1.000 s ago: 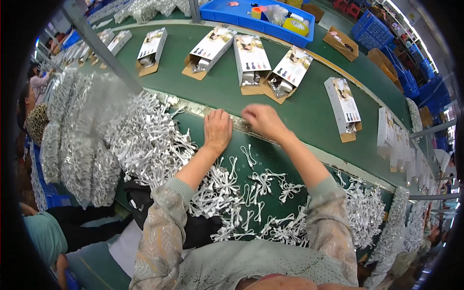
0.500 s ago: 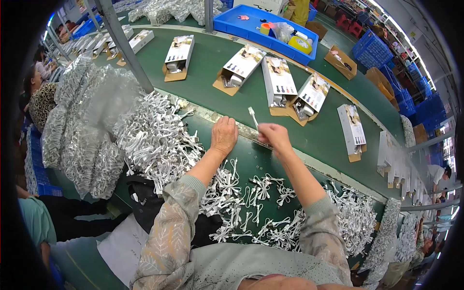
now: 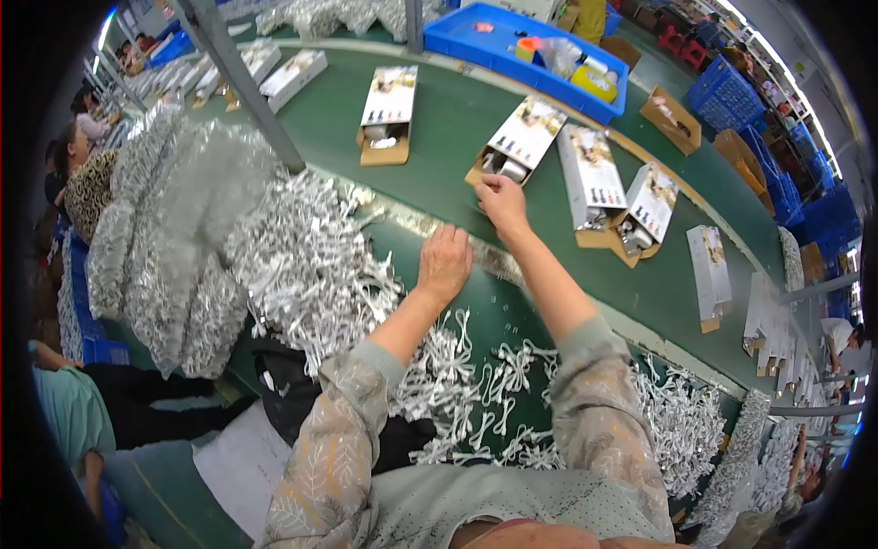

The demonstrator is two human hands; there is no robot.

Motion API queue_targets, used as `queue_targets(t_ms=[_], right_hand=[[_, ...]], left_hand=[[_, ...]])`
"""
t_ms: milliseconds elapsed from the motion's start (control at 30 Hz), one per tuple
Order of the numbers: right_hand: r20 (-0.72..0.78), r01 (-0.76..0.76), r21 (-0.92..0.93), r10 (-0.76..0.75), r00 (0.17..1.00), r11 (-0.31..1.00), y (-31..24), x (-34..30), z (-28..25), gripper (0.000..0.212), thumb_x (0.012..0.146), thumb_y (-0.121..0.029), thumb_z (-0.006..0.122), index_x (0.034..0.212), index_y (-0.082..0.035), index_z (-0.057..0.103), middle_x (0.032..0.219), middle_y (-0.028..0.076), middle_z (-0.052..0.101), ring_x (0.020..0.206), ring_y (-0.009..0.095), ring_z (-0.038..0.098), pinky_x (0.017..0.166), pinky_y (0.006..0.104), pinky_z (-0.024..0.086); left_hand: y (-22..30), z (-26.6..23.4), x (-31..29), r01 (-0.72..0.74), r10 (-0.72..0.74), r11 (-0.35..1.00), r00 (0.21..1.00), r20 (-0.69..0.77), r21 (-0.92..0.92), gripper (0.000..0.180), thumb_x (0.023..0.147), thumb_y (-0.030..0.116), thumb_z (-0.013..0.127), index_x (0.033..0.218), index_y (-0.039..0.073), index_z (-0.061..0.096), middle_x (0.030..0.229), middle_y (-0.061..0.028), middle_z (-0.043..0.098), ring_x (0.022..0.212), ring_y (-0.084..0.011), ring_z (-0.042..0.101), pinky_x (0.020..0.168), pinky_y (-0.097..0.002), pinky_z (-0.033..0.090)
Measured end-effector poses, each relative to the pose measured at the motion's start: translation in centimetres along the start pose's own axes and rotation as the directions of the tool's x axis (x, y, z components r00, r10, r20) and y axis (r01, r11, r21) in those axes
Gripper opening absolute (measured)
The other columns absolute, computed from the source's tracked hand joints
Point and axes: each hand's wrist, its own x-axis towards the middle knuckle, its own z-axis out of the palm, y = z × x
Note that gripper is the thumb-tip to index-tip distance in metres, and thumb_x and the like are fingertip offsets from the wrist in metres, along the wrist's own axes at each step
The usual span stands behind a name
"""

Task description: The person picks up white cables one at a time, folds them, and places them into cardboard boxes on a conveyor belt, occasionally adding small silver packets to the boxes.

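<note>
My right hand point(image 3: 502, 203) is at the open end of a white printed carton point(image 3: 525, 134) with a brown flap, its fingers pinched together. What they hold, if anything, is hidden at the carton's mouth. A white item shows inside that carton. My left hand point(image 3: 445, 263) lies with fingers extended on the worn metal rail point(image 3: 412, 220) along the green conveyor belt point(image 3: 448, 119). Beside my left forearm is a big heap of bundled white cables point(image 3: 311, 265). Smaller bundles of white cables point(image 3: 512, 371) lie between my forearms.
Two open cartons point(image 3: 593, 174) point(image 3: 649, 209) touch each other right of my right hand; another carton point(image 3: 389, 110) stands to the left. Beyond the belt sits a blue tray point(image 3: 512, 59). Clear plastic bags point(image 3: 183, 238) and a metal post point(image 3: 233, 82) are at left, more cables point(image 3: 681, 421) at right.
My right hand, which held up a white cable, has moved forward to the carton's open end; the cable no longer shows. The cartons have shifted right in view. My left hand stays on the rail.
</note>
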Motion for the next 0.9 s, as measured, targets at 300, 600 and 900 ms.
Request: queue_targets(t_ms=[300, 600, 900], right_hand=[[0.736, 0.656, -0.205, -0.327, 0.592, 0.726, -6.7, -20.9, -8.1, 0.048, 0.071, 0.004, 0.059, 0.117, -0.010, 0.055, 0.125, 0.015, 0.050, 0.116, 0.035, 0.047, 0.096, 0.0404, 0.043], [0.664, 0.605, -0.405, -0.234, 0.710, 0.685, -4.8, -23.3, -11.6, 0.026, 0.076, -0.006, 0.061, 0.102, -0.005, 0.059, 0.089, 0.011, 0.059, 0.088, 0.028, 0.054, 0.079, 0.0367, 0.046], [0.289, -0.255, -0.177, 0.298, 0.910, 0.951, -5.8, -23.0, -14.0, 0.023, 0.082, -0.017, 0.066, 0.094, 0.002, 0.061, 0.079, 0.004, 0.064, 0.068, 0.009, 0.057, 0.061, 0.0234, 0.046]], left_hand=[[-1.2, -0.2, 0.3, -0.013, 0.014, 0.998, 1.000, -0.008, 0.057, 0.011, 0.074, 0.009, 0.060, 0.077, 0.006, 0.050, 0.078, -0.0114, 0.051, 0.077, -0.0297, 0.055, 0.066, -0.0407, 0.046], [-1.3, 0.0, -0.2, -0.008, 0.009, 0.999, 1.000, -0.014, 0.050, 0.010, 0.074, 0.009, 0.060, 0.075, 0.006, 0.050, 0.077, -0.0111, 0.051, 0.077, -0.0298, 0.056, 0.066, -0.0410, 0.046], [-2.2, -0.6, -0.9, -0.002, 0.003, 1.000, 0.999, -0.042, 0.027, 0.009, 0.073, 0.008, 0.060, 0.075, 0.005, 0.051, 0.078, -0.0123, 0.052, 0.078, -0.0305, 0.055, 0.069, -0.0414, 0.046]])
